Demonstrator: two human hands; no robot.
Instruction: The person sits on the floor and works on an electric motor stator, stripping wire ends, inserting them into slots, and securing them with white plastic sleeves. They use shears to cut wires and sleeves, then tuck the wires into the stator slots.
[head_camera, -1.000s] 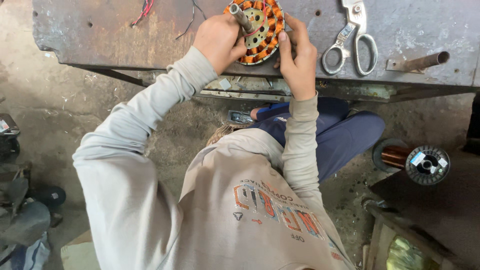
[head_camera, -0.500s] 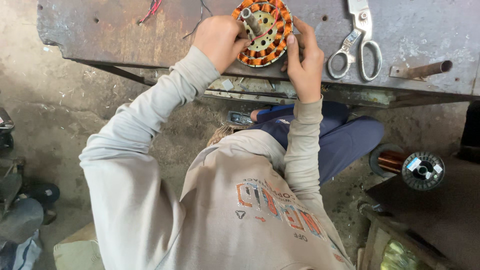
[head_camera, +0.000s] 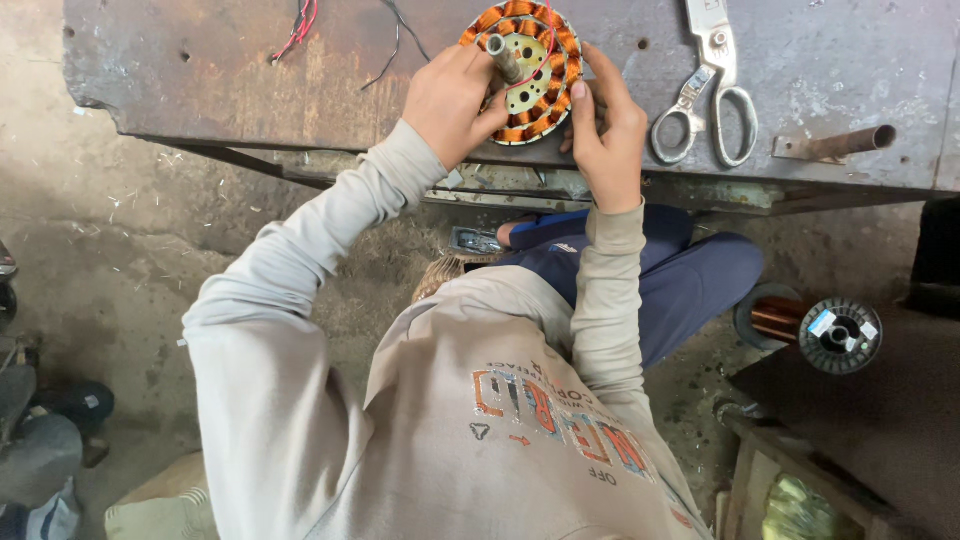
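Stator: we see a round motor stator (head_camera: 524, 72) wound with orange copper coils, lying flat near the front edge of a worn metal bench (head_camera: 200, 70), its shaft pointing up.
Left hand: our left hand (head_camera: 455, 100) closes around the stator's left rim, thumb near the shaft, fingers curled against the coils.
Right hand: our right hand (head_camera: 607, 130) grips the right rim, fingers spread narrow along the windings.
Change: compared with a second ago, both hands keep their hold; the stator sits a little further left in view, and a thin red wire now lies across its face.
Meaning: we judge the winding work goes on in place, with nothing put down or picked up.
Nearby: steel scissors (head_camera: 708, 95) lie just right of the stator, a rusty pipe stub (head_camera: 835, 146) beyond them, and a copper wire spool (head_camera: 812, 325) stands on the floor.
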